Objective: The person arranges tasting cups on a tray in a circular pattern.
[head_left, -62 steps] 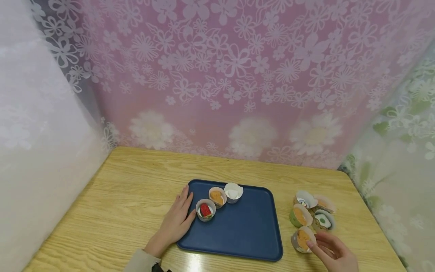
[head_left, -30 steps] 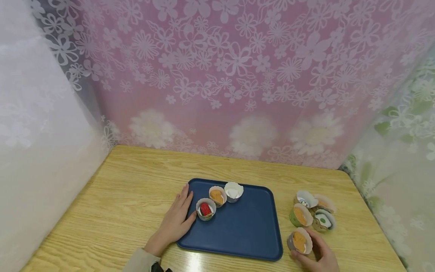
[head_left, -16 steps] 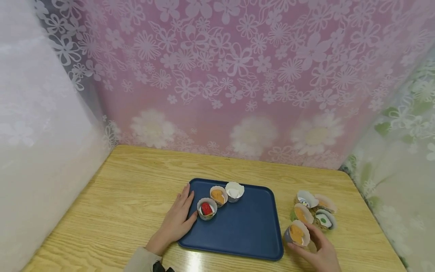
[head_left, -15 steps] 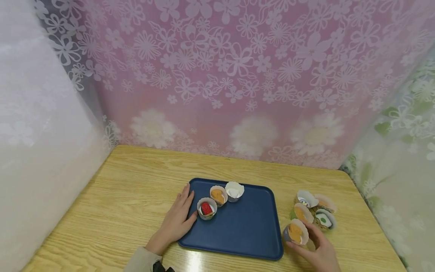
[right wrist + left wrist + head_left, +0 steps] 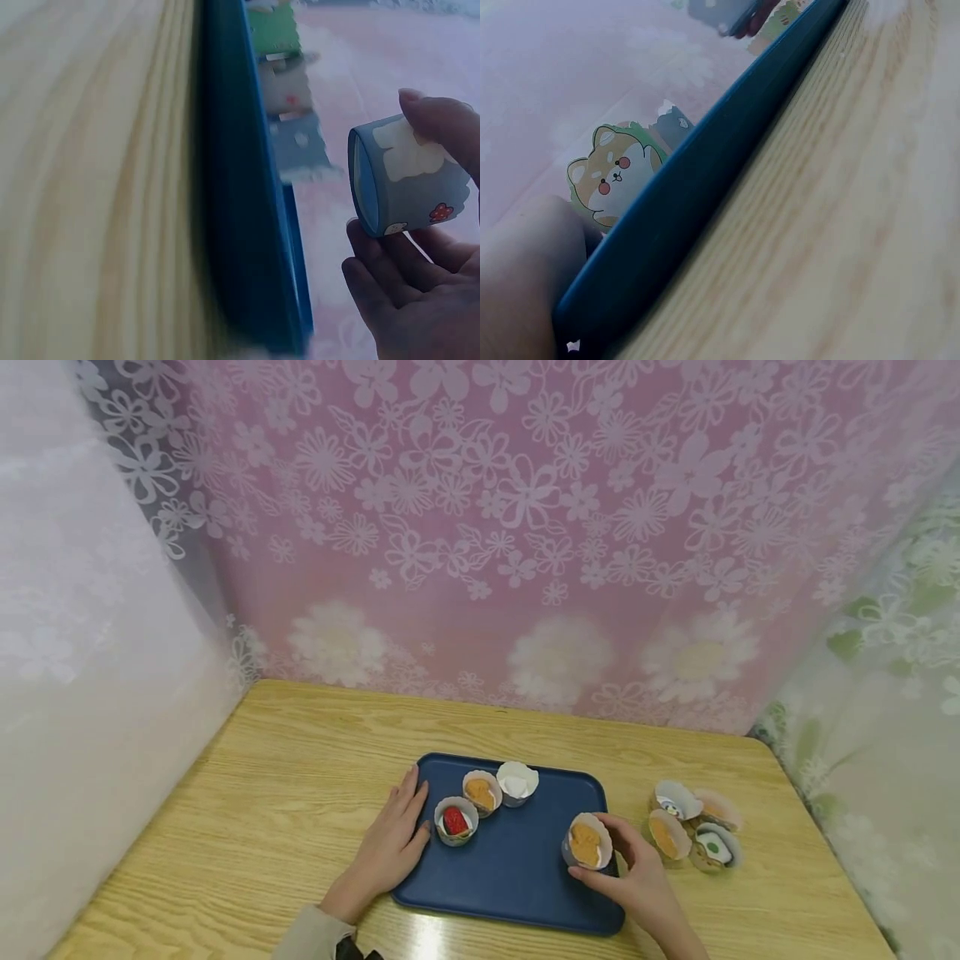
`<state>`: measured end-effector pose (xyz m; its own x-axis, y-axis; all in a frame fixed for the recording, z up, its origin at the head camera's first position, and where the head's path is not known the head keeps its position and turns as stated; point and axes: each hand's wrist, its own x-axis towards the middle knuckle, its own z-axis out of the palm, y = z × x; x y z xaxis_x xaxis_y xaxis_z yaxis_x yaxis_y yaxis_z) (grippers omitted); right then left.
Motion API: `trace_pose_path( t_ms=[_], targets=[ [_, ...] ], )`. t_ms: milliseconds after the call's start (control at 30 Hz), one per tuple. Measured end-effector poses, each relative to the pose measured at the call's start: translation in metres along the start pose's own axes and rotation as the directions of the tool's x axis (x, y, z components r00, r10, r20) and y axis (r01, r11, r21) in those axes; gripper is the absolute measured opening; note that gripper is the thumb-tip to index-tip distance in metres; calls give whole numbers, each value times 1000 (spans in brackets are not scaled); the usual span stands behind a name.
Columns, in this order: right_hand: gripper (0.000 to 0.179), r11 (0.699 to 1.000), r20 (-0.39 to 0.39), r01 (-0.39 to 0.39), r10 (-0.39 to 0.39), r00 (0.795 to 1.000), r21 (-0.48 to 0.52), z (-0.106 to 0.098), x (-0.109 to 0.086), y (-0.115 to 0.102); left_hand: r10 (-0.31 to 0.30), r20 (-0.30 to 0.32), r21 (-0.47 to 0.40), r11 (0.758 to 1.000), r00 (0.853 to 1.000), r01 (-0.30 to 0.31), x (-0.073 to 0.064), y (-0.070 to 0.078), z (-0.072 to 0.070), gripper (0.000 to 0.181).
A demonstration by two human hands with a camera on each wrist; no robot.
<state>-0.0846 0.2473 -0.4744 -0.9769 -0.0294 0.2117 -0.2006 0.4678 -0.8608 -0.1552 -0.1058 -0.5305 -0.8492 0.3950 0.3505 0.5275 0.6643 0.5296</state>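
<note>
My right hand (image 5: 633,875) holds a paper-cup cupcake (image 5: 586,843) with an orange-brown top between thumb and fingers, over the right part of the blue tray (image 5: 517,893). In the right wrist view this cupcake's grey-blue cup (image 5: 420,187) has a white patch and a red flower, and its base is off the tray. My left hand (image 5: 390,843) rests with straight fingers along the tray's left rim. Near it on the tray sit a cupcake with a red strawberry-like top (image 5: 454,821), an orange-topped one (image 5: 480,792) and a white one (image 5: 517,783).
Right of the tray, several more cupcakes stand in a cluster on the wooden table (image 5: 315,760), among them an orange-topped one (image 5: 667,835) and one with a green dot (image 5: 714,847). A pink flowered curtain (image 5: 480,568) hangs behind the table.
My right hand first gripped the orange-topped cupcake beside the cluster, then lifted it and carried it left over the tray. The left hand has stayed on the tray's rim.
</note>
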Motion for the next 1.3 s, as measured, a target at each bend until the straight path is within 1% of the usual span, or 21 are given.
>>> trace_pose_path(
  t_ms=[133,233,400,533,800,900,1067,1167,1233,1300],
  targets=[
    [67,997,61,57,-60,996,61,22,13,-3,7,-12,-2,1000,1000,-7,0,0,0,53],
    [67,994,103,70,-79,992,86,39,21,-6,2,-9,1,1000,1000,-2,0,0,-1,53],
    [69,991,167,57,-77,983,118,63,30,-12,-3,-7,4,1000,1000,3,0,1,-1,53],
    [69,987,213,46,-78,974,153,76,34,-15,2,-15,13,1000,1000,-2,1,2,-2,52],
    [66,984,295,30,-82,952,175,91,30,-15,-21,6,8,1000,1000,21,1,3,-2,56],
    [67,985,325,22,-77,943,169,96,27,-16,-23,2,9,1000,1000,23,0,2,-2,56],
    [70,989,344,20,-69,936,145,101,26,-18,-21,-10,11,1000,1000,21,0,1,-1,57],
    [71,991,346,19,-64,936,130,100,25,-17,-21,-4,10,1000,1000,21,1,1,-2,57],
    [71,991,356,32,-77,931,131,100,24,-16,-21,-3,11,1000,1000,21,1,1,-2,57],
    [71,988,365,60,-107,925,139,100,24,-14,-19,-2,9,1000,1000,19,1,1,-2,57]
  ],
)
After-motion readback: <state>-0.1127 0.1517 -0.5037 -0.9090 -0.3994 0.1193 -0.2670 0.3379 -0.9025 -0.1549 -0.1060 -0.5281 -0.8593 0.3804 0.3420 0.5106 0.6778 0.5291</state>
